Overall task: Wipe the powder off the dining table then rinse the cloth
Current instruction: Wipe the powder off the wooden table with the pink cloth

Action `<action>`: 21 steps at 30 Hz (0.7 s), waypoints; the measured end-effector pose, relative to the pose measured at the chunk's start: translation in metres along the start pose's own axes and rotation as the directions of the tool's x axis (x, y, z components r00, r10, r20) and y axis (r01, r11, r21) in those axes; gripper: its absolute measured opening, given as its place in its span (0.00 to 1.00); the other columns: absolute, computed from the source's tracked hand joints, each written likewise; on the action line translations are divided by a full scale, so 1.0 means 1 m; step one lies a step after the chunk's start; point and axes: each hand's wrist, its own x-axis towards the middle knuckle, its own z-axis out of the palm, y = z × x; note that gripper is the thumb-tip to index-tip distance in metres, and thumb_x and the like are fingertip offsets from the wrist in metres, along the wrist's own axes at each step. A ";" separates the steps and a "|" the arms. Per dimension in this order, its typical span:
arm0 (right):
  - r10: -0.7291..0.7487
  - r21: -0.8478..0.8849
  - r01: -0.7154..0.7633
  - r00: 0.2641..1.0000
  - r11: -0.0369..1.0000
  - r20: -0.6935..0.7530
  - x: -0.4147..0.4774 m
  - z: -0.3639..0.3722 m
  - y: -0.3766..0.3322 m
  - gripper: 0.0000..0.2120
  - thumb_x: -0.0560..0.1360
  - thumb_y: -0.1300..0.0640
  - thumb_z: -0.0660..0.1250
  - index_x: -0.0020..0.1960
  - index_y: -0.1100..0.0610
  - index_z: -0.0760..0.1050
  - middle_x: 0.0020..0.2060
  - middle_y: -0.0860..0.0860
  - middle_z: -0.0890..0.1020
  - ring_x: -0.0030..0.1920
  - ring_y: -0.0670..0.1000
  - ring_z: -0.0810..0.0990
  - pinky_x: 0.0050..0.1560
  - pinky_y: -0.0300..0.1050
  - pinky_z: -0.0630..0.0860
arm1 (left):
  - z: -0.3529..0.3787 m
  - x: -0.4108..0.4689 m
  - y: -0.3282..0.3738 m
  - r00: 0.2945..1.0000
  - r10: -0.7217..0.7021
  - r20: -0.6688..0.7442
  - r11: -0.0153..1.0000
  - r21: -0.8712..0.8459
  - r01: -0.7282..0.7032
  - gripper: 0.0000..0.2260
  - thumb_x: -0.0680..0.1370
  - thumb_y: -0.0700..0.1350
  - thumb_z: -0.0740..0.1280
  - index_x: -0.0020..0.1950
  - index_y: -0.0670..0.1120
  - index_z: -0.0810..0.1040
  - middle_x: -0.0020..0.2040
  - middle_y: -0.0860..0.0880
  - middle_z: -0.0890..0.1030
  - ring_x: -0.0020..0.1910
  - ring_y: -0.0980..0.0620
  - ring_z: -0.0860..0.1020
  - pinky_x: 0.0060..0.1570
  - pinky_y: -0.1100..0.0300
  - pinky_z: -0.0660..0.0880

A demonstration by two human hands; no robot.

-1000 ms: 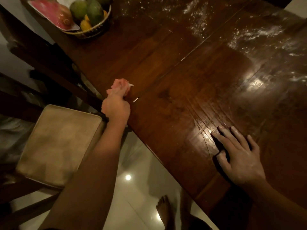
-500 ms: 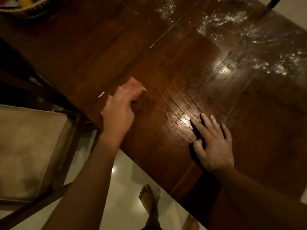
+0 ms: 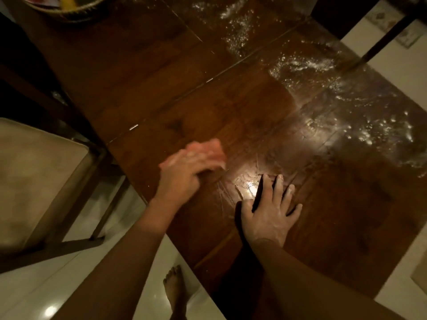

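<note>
Head view: left hand [image 3: 182, 176] curled around pink cloth [image 3: 205, 147], motion-blurred, pressed to dining table [image 3: 138, 77] just left of the right hand [image 3: 268, 213]. Right hand flat on the wood, fingers straight and spread, skin dusted white, holding nothing. Powder [image 3: 300, 65] in scattered streaks well beyond the right hand's fingertips, toward the far edge. Chair cushion [image 3: 34, 181] left of the left forearm; bare foot [image 3: 175, 289] on the floor between the forearms. Against half a second ago: cloth closer to the right hand, further from the near table edge; right hand's pose unchanged.
</note>
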 end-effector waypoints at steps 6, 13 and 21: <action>-0.165 0.013 0.165 0.981 0.986 0.102 0.001 -0.007 0.007 0.40 0.72 0.33 0.46 0.82 0.45 0.45 0.82 0.53 0.45 0.79 0.66 0.41 0.74 0.70 0.40 | 0.030 -0.033 0.046 0.877 -0.374 -0.301 0.903 0.097 0.419 0.31 0.77 0.35 0.59 0.77 0.58 0.64 0.76 0.54 0.67 0.75 0.52 0.65 0.72 0.44 0.66; -0.691 0.043 0.699 0.693 0.714 0.208 0.046 -0.035 0.121 0.28 0.78 0.40 0.50 0.78 0.31 0.48 0.81 0.39 0.47 0.81 0.51 0.43 0.78 0.60 0.43 | 0.081 -0.129 0.133 0.979 -0.197 0.054 0.978 0.075 0.193 0.31 0.77 0.37 0.51 0.72 0.67 0.68 0.76 0.66 0.62 0.79 0.61 0.53 0.77 0.48 0.53; -0.663 -0.071 0.706 0.691 0.705 0.289 0.058 -0.059 0.215 0.28 0.77 0.34 0.31 0.77 0.33 0.32 0.80 0.42 0.37 0.79 0.53 0.33 0.76 0.63 0.37 | 0.046 -0.092 0.091 0.772 -0.584 -0.252 0.799 -0.012 0.601 0.36 0.77 0.26 0.55 0.77 0.57 0.64 0.81 0.53 0.56 0.81 0.50 0.51 0.78 0.43 0.51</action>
